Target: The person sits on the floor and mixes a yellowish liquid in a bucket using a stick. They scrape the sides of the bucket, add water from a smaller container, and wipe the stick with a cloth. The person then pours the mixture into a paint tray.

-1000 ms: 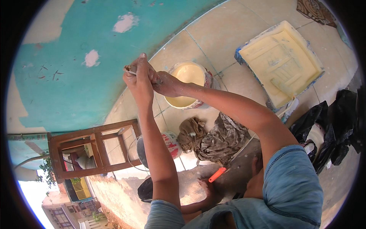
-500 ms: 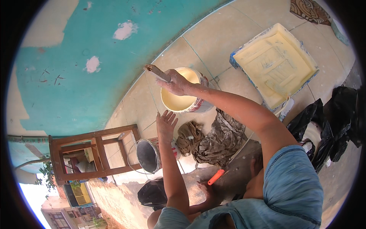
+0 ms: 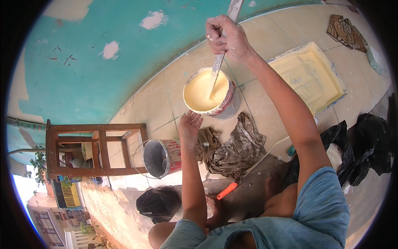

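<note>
A pale, paint-smeared stick (image 3: 217, 68) is gripped in my right hand (image 3: 230, 39), fingers wrapped round it. Its lower end dips into cream-yellow paint (image 3: 201, 93) inside a round bucket (image 3: 230, 103), which stands on the tiles. The stick's upper end runs out of the top of the view. My left hand (image 3: 190, 128) is open, palm up, with its fingers stretched toward the near rim of the bucket. Whether the fingertips touch the rim I cannot tell.
A paint tray (image 3: 339, 96) lies right of the bucket. Nearer are a crumpled dirty cloth (image 3: 236, 149), an orange handle (image 3: 227, 191) on a thin rod, and a grey-lined bucket (image 3: 173, 155). Black plastic bags (image 3: 367, 143) lie right; a wooden frame (image 3: 103, 171) stands left by the turquoise wall (image 3: 99, 87).
My right hand has risen and moved right, and the stick now stands steeply in the paint. My left hand stays open near the bucket. The view has shifted somewhat.
</note>
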A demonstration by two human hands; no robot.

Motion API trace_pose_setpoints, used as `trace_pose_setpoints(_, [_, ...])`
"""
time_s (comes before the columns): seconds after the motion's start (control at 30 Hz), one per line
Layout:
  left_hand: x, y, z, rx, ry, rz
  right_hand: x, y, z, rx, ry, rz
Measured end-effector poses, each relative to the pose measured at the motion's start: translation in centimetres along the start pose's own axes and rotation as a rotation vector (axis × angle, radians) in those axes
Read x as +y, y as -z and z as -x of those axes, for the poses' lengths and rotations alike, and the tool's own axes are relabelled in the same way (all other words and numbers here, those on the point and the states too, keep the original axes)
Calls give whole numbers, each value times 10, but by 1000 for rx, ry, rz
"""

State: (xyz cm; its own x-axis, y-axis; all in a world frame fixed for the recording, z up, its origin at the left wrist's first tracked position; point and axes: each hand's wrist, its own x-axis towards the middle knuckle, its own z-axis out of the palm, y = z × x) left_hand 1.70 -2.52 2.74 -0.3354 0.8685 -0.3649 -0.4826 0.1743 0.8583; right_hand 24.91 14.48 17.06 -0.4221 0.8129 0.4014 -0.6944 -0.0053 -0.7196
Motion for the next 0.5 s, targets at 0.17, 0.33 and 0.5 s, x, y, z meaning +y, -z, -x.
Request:
trace_pose_setpoints(0.17, [-1, -3, 2, -5, -11, 38, -47, -14, 3, 47, 174, 2])
trace_pose_setpoints(0.33, [-2, -4, 2, -2, -26, 60, -76, -21, 1, -118, 264, -140])
trace_pose_setpoints(0.5, [-3, -4, 1, -5, -20, 76, -82, -24, 2, -112, 320, -88])
